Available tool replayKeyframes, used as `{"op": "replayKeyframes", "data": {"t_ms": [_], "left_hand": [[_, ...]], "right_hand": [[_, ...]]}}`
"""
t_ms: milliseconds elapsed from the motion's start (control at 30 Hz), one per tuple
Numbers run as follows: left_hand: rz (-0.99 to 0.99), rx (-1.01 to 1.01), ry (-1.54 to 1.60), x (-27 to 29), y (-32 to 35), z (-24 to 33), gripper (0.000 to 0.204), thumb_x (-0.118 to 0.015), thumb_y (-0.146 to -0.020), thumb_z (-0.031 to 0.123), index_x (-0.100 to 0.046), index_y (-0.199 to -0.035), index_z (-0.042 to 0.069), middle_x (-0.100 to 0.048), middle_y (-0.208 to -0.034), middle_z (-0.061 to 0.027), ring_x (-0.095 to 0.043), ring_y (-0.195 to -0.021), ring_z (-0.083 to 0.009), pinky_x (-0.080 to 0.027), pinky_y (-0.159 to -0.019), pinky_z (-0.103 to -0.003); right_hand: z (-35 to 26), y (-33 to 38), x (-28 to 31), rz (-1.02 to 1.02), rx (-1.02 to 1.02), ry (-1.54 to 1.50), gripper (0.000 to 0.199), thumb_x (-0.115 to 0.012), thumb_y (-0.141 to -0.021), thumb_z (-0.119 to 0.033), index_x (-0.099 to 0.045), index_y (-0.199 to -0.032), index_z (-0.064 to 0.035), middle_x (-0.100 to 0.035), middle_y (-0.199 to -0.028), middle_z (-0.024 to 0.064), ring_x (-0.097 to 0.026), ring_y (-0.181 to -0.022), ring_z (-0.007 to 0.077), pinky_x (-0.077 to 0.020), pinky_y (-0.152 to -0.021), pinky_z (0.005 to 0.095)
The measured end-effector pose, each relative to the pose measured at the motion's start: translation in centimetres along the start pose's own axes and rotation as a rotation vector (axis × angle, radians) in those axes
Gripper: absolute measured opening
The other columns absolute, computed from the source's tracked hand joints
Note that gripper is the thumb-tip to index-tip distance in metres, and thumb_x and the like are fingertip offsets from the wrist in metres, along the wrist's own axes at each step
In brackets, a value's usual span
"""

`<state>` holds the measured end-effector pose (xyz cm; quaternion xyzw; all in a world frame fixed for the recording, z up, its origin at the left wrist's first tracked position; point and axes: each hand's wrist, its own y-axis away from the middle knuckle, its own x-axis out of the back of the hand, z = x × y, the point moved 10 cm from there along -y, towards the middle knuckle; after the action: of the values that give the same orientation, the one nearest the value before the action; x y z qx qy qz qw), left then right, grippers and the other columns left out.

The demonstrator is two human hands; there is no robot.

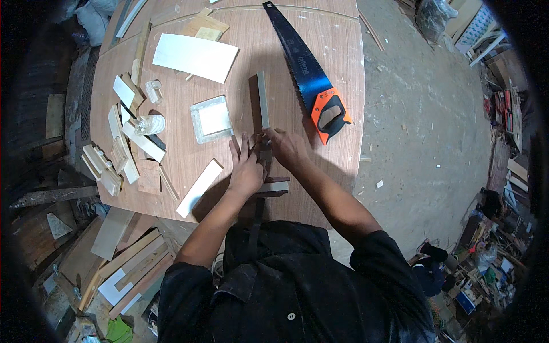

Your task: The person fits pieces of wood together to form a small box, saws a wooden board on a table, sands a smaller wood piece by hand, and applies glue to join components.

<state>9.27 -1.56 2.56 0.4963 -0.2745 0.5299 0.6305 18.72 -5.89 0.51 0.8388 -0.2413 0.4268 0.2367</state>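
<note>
A long narrow grey wood strip (262, 97) lies on the round plywood table (337, 51), pointing away from me. A shorter pale strip (275, 186) crosses its near end. My left hand (246, 168) lies flat on the long strip with fingers spread, pressing it down. My right hand (287, 148) sits just to its right, fingertips pinched at the strip's edge around something small and thin that I cannot make out.
A hand saw (311, 86) with a black blade and orange handle lies right of the strip. A square clear tile (211, 119), a white board (195, 56), a white strip (199, 187) and several wood offcuts (123, 151) lie left. Boards (128, 263) are stacked below the table.
</note>
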Motion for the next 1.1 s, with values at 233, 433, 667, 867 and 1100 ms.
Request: {"op": "replayKeyframes", "data": {"t_ms": [233, 433, 667, 867, 1100], "left_hand": [[0.052, -0.001, -0.040, -0.7, 0.3, -0.7, 0.024, -0.061, -0.087, 0.015, -0.077, -0.093, -0.002, -0.034, -0.158, -0.0183, -0.001, -0.151, -0.0469, 0.002, -0.117, -0.070], [0.063, 0.029, 0.044, -0.9, 0.1, -1.0, 0.038, -0.053, -0.089, 0.011, -0.067, -0.116, -0.011, -0.029, -0.160, -0.0188, 0.002, -0.151, -0.0450, 0.007, -0.118, -0.067], [0.222, -0.008, -0.019, -1.0, 0.2, -1.5, 0.035, -0.054, -0.089, 0.012, -0.070, -0.111, -0.010, -0.032, -0.159, -0.0190, 0.001, -0.152, -0.0450, 0.007, -0.118, -0.068], [-0.048, 0.008, -0.096, -1.0, 0.1, -0.7, 0.025, -0.059, -0.087, 0.015, -0.077, -0.088, -0.002, -0.034, -0.158, -0.0195, -0.005, -0.150, -0.0500, 0.005, -0.116, -0.072], [0.086, -0.051, -0.072, -1.0, 0.3, -0.6, 0.019, -0.064, -0.083, 0.016, -0.078, -0.084, 0.003, -0.031, -0.160, -0.0170, 0.000, -0.150, -0.0512, 0.005, -0.114, -0.075]], "right_hand": [[-0.3, 0.1, -0.1, -0.037, -0.002, -0.062, 0.043, -0.059, -0.087, -0.009, -0.057, -0.129, -0.0132, -0.069, -0.109, 0.0130, -0.070, -0.094, 0.0340, -0.0569, -0.075, 0.0440], [0.1, 0.2, 0.0, -0.003, 0.002, -0.037, 0.041, -0.058, -0.087, -0.008, -0.060, -0.128, -0.0140, -0.070, -0.100, 0.0123, -0.070, -0.085, 0.0353, -0.0563, -0.067, 0.0457], [0.0, -0.1, -0.5, -0.114, -0.052, 0.007, 0.044, -0.059, -0.090, -0.013, -0.057, -0.133, -0.0179, -0.068, -0.112, 0.0120, -0.070, -0.093, 0.0334, -0.0569, -0.074, 0.0446], [-0.3, -0.1, -0.2, -0.076, -0.015, 0.004, 0.043, -0.059, -0.090, -0.014, -0.055, -0.132, -0.0180, -0.070, -0.105, 0.0119, -0.070, -0.091, 0.0338, -0.0569, -0.073, 0.0446], [-0.8, -0.1, 0.1, -0.097, 0.014, 0.048, 0.039, -0.060, -0.090, -0.015, -0.056, -0.128, -0.0195, -0.071, -0.100, 0.0121, -0.071, -0.086, 0.0344, -0.0558, -0.069, 0.0461]]}}
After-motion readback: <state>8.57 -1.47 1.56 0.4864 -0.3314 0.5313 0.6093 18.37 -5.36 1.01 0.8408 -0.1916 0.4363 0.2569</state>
